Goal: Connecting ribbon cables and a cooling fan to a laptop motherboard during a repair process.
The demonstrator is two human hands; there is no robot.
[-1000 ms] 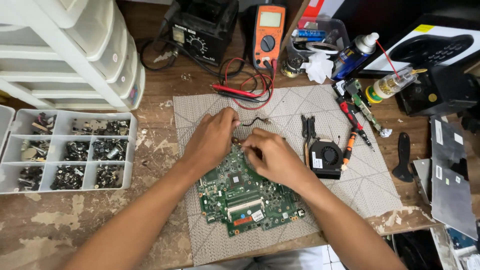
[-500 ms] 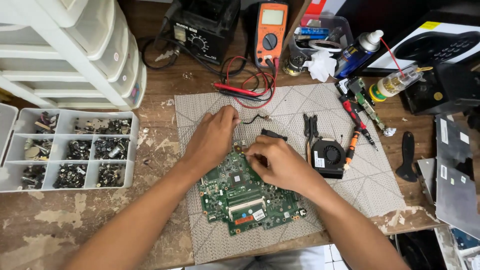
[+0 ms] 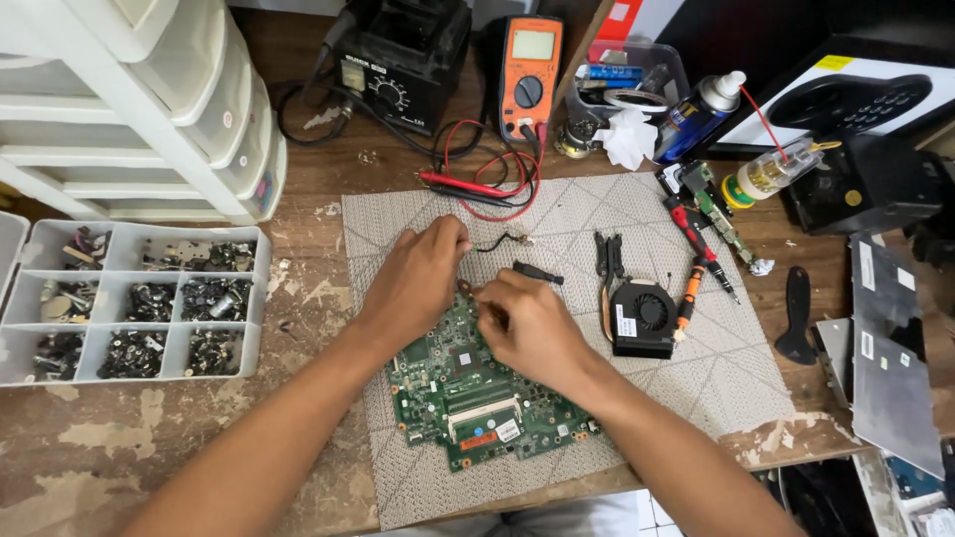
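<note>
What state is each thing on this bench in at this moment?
Circuit board: bare, flat on the mat, both hands on its top edge.
Left hand: fingers curled, pressing at the board's edge.
Right hand: fingers pinched over the board; anything held is hidden.
Cooling fan: detached, lying beside the board.
Multimeter: screen blank, leads loose.
Parts tray: uncovered, compartments filled.
Spray can: lying tilted, straw fitted.

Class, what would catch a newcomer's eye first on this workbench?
The green circuit board on the grey mat at centre, with the left hand and right hand both resting on its far edge. Next, the orange multimeter at the back and the parts tray at left.
</note>
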